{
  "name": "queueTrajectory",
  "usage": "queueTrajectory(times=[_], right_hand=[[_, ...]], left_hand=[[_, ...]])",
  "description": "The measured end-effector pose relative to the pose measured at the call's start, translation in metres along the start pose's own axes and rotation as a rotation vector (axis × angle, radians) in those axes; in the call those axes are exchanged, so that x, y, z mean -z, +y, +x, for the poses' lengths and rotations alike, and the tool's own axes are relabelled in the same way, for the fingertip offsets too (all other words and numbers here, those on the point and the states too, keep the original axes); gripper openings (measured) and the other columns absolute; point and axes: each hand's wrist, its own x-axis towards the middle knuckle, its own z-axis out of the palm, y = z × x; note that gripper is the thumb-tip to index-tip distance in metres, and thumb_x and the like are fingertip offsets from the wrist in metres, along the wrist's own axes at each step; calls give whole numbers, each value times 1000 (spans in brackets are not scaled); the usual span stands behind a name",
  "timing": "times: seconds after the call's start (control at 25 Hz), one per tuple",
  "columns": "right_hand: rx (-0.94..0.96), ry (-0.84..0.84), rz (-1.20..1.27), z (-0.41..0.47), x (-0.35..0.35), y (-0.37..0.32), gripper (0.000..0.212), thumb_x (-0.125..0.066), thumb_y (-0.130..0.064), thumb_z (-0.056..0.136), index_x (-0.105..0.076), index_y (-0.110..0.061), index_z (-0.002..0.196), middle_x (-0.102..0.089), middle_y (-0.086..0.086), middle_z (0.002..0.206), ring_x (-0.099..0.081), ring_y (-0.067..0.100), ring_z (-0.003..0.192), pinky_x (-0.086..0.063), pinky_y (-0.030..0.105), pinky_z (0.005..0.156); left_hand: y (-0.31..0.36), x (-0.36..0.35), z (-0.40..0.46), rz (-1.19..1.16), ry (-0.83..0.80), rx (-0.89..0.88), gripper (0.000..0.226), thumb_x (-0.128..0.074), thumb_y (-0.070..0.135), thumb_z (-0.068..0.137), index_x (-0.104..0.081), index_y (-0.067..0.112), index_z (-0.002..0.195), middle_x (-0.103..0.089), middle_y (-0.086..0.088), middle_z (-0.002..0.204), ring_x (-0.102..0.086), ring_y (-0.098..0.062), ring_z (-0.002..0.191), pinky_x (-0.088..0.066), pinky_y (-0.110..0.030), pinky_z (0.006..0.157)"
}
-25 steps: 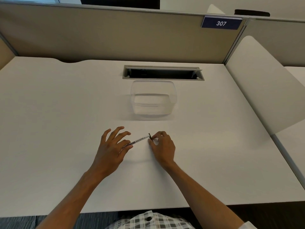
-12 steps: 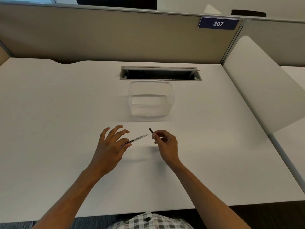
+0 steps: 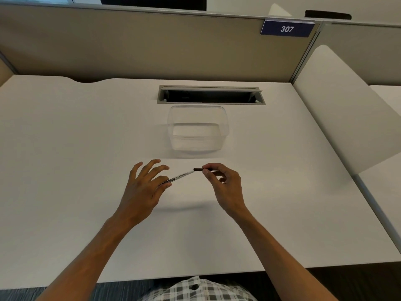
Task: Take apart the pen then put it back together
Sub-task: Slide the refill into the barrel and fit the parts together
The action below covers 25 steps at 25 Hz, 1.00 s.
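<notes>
1. Pen body (image 3: 178, 177), a white whiteboard marker barrel, is held above the white desk (image 3: 65, 170) near its middle, pinched at its left end by the left hand (image 3: 145, 187), whose other fingers are spread.
2. The right hand (image 3: 225, 183) pinches a small dark cap (image 3: 198, 169) between thumb and forefinger, the cap's left end right at the barrel's right tip; whether they touch cannot be told.
3. Farther away sits a clear plastic container (image 3: 198, 129), and beyond it a cable slot (image 3: 210, 94) in the desk.
4. A beige partition (image 3: 130, 44) at the far edge carries a blue sign (image 3: 286, 29) reading 307.
</notes>
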Motion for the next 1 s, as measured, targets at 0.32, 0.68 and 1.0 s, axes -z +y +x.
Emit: queueTrajectory(times=[0.32, 0.68, 1.0], right_hand=[[82, -74, -111, -3, 9, -3, 6, -68, -21, 90, -73, -22, 90, -71, -13, 91, -59, 8, 75, -37, 16, 59], [34, -160, -74, -3, 13, -5, 24, -53, -12, 97, -71, -25, 107, -67, -2, 92, -54, 9, 78, -40, 25, 66], [18, -119, -40, -5, 15, -11, 4, -66, -18, 91, -67, -22, 93, -76, -8, 88, -66, 8, 89, -37, 29, 62]], left_hand=[[0, 6, 0, 51, -3, -59, 38, -37, 38, 96, -69, 18, 92, -62, 1, 124, -43, -22, 131, -23, -47, 110], [6, 9, 6, 28, -9, -90, 36, -38, 37, 96, -69, 18, 93, -62, 1, 123, -42, -22, 132, -23, -46, 111], [9, 12, 6, 19, -12, -88, 36, -38, 37, 96, -68, 19, 93, -62, 2, 124, -41, -21, 133, -22, -47, 111]])
